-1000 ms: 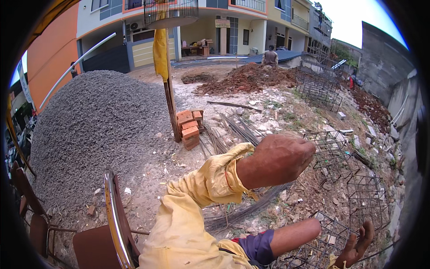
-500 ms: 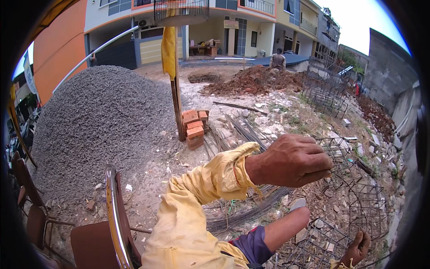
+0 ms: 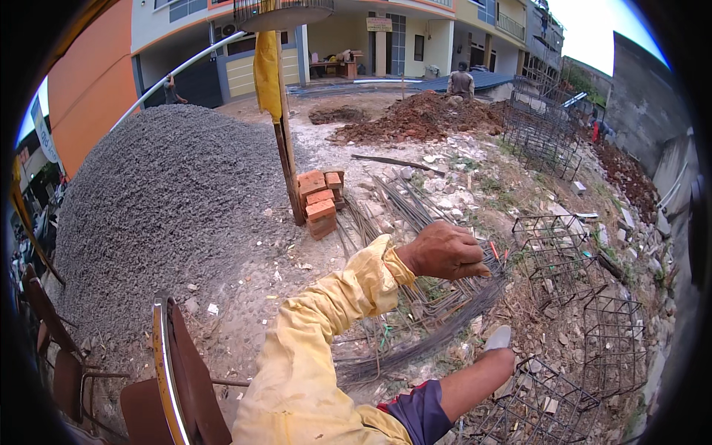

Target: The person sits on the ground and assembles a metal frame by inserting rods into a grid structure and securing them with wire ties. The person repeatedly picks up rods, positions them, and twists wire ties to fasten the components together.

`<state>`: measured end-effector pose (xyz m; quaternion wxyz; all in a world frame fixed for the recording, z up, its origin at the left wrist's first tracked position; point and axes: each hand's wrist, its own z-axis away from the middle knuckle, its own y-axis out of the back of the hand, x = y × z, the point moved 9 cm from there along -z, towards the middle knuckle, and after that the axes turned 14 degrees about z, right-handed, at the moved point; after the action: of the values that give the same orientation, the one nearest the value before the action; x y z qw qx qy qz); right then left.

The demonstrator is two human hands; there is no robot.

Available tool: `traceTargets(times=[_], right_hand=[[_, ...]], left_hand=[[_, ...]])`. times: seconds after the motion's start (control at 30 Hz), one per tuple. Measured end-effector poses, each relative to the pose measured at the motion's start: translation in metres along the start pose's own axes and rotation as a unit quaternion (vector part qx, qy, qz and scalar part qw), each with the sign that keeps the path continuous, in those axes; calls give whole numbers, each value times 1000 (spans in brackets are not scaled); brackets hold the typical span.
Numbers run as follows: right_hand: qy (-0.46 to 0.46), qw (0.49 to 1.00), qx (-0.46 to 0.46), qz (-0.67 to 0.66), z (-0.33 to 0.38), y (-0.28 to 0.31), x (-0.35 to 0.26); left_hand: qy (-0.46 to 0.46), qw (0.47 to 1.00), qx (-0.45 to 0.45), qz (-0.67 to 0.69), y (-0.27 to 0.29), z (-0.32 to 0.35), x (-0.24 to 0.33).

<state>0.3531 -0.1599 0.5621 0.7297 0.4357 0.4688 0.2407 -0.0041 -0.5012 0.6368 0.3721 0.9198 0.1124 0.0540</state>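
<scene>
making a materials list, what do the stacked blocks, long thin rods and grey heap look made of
Stacked blocks: likely fired clay, matte, given their orange-red colour. Long thin rods: probably steel, dull and dark, by their slender straight lengths. Grey heap: apparently crushed stone, rough, from its loose coarse grain.

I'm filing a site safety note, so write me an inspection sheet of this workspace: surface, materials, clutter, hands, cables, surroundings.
Surface: uneven dirt ground, strewn with rubble.
Materials: long steel rods lie in a loose bundle; rebar cages lie to the right.
Clutter: stacked orange bricks beside a wooden post; brown chairs at lower left.
Hands: left hand over the rods, fingers curled, grip contents unclear; right hand not in view.
Cables: nothing seen.
Surroundings: grey gravel pile at left, reddish earth mound with a person near it, houses behind, grey wall at right.
</scene>
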Motion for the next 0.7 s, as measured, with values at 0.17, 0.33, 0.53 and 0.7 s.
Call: traceTargets(times=[0.17, 0.33, 0.53, 0.7], right_hand=[[-13, 999, -11, 32, 0, -12, 13], [-23, 999, 16, 29, -5, -32, 38], [-32, 996, 81, 2, -11, -67, 104], [-84, 960, 267, -12, 54, -61, 191]], left_hand=[[-103, 982, -37, 153, -105, -27, 58], [-173, 919, -82, 345, -198, -56, 168], [-224, 855, -88, 460, -275, -71, 276], [-199, 839, 46, 504, -244, -96, 283]])
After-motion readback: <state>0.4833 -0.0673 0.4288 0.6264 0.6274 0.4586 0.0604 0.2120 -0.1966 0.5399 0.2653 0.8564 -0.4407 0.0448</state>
